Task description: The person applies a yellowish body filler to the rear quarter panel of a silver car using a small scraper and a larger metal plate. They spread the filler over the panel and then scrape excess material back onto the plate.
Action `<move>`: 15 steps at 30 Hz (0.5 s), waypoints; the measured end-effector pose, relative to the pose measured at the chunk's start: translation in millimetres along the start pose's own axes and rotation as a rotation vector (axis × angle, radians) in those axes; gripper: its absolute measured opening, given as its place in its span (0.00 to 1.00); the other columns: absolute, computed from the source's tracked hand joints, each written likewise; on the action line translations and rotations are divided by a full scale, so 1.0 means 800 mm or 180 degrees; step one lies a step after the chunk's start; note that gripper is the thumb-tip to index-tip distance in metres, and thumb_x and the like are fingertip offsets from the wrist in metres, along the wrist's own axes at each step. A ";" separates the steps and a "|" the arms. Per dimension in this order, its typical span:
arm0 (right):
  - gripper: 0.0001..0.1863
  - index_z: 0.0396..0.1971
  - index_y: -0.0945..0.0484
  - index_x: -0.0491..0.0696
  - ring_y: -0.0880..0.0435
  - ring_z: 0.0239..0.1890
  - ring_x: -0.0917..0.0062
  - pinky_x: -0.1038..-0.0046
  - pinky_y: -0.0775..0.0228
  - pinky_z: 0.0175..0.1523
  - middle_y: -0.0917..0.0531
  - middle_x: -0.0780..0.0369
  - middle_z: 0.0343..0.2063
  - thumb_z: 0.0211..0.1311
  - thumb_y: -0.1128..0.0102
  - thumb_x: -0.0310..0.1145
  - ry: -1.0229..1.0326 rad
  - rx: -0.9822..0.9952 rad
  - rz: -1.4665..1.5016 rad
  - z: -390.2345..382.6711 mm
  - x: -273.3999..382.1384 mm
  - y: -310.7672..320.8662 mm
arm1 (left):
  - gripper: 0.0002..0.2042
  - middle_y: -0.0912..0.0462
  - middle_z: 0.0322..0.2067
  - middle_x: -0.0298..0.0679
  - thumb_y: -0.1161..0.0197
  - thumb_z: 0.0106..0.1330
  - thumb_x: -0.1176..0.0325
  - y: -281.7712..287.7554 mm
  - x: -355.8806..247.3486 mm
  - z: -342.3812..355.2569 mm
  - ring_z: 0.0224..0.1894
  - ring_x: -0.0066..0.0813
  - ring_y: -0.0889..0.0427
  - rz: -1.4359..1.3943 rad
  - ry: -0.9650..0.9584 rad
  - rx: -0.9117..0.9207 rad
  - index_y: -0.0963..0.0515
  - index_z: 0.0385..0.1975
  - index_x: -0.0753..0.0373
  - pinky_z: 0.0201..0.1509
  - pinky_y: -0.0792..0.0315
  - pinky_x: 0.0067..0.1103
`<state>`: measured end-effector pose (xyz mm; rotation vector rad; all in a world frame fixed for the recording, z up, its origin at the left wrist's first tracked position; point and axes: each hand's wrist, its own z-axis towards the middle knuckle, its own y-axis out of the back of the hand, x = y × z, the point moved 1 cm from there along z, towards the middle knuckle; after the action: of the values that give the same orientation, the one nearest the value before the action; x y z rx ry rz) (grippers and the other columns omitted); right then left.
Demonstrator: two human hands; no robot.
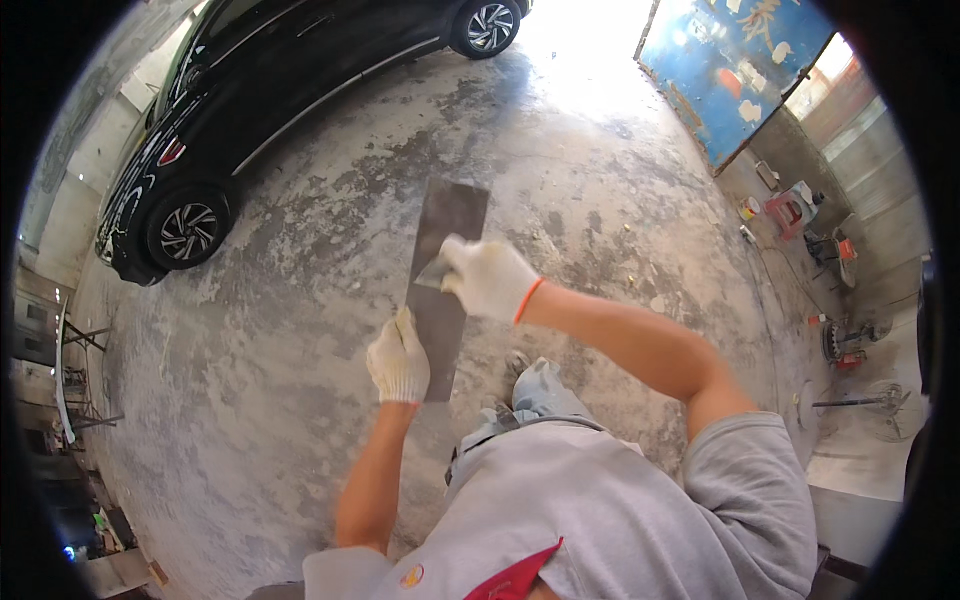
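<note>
Stained, mottled grey concrete floor [300,330] underfoot, patched darker in places and glaring white where daylight pours in at the top. Parked at the upper left, a black car [250,90] with 2 wheels showing. Leaning at the upper right, a big blue panel [735,70] with scuffed pale patches. Below it, by the right wall, a red stool [790,210], small tins and scattered tools, plus a floor fan [880,405] lying low near the edge. Metal stands [85,340] at the far left. Held out in front of the chest, above the floor, a long flat dark-grey sheet [445,285], rectangular, dull and smooth, running lengthwise away from the body. Left hand [399,362] in a white knit glove, fingers curled around the sheet's near left edge. Right hand [490,276], in a white glove with an orange cuff, fingers closed and pressing a small grey pad [432,272] flat against the sheet's middle.
</note>
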<state>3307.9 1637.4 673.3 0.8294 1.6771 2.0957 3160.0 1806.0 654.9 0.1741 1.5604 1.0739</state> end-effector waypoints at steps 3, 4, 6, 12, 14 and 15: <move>0.21 0.54 0.20 0.41 0.10 0.43 0.59 0.57 0.18 0.46 0.14 0.44 0.42 0.64 0.36 0.35 0.0321 0.0615 -0.0060 0.023 0.034 -0.007 | 0.24 0.15 0.28 0.58 0.47 0.80 0.52 0.004 0.025 0.023 0.33 0.57 0.13 0.0107 0.0060 0.0013 0.14 0.38 0.68 0.39 0.23 0.41; 0.21 0.53 0.20 0.40 0.10 0.45 0.59 0.57 0.18 0.48 0.14 0.44 0.43 0.64 0.36 0.36 0.0297 0.0691 0.0268 0.037 0.046 -0.007 | 0.24 0.14 0.29 0.59 0.48 0.80 0.52 0.006 0.033 0.036 0.34 0.57 0.13 0.0139 0.0003 -0.0162 0.14 0.38 0.68 0.40 0.23 0.41; 0.22 0.52 0.21 0.39 0.11 0.49 0.57 0.56 0.18 0.51 0.14 0.42 0.45 0.65 0.36 0.38 0.0169 0.0761 0.0829 0.082 0.051 0.011 | 0.24 0.14 0.30 0.61 0.48 0.81 0.53 0.011 0.048 0.057 0.35 0.56 0.12 0.0415 -0.0034 -0.0355 0.14 0.38 0.70 0.39 0.23 0.40; 0.20 0.48 0.21 0.38 0.12 0.49 0.50 0.55 0.20 0.54 0.14 0.42 0.43 0.66 0.39 0.40 -0.1361 -0.0641 0.2028 0.226 -0.002 0.082 | 0.26 0.12 0.28 0.54 0.50 0.83 0.55 0.032 0.082 0.149 0.28 0.42 0.16 -0.0706 0.0589 -0.0752 0.16 0.40 0.77 0.37 0.25 0.35; 0.20 0.50 0.21 0.39 0.14 0.51 0.50 0.54 0.21 0.56 0.15 0.43 0.45 0.67 0.40 0.40 -0.0225 0.0039 0.1525 0.249 0.025 0.037 | 0.26 0.12 0.29 0.52 0.49 0.83 0.55 0.045 0.086 0.207 0.27 0.39 0.19 -0.0615 0.0557 -0.0820 0.17 0.41 0.78 0.37 0.25 0.35; 0.21 0.50 0.21 0.40 0.15 0.52 0.51 0.53 0.22 0.57 0.15 0.43 0.46 0.67 0.41 0.41 0.0410 0.0464 0.1270 0.254 0.046 0.002 | 0.26 0.12 0.29 0.51 0.49 0.83 0.55 0.053 0.089 0.238 0.27 0.38 0.20 -0.0528 0.0860 -0.0865 0.17 0.41 0.78 0.37 0.26 0.34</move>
<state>3406.0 1815.1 711.6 1.1806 1.8751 2.3467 3279.9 1975.5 653.0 -0.2918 1.6145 1.2000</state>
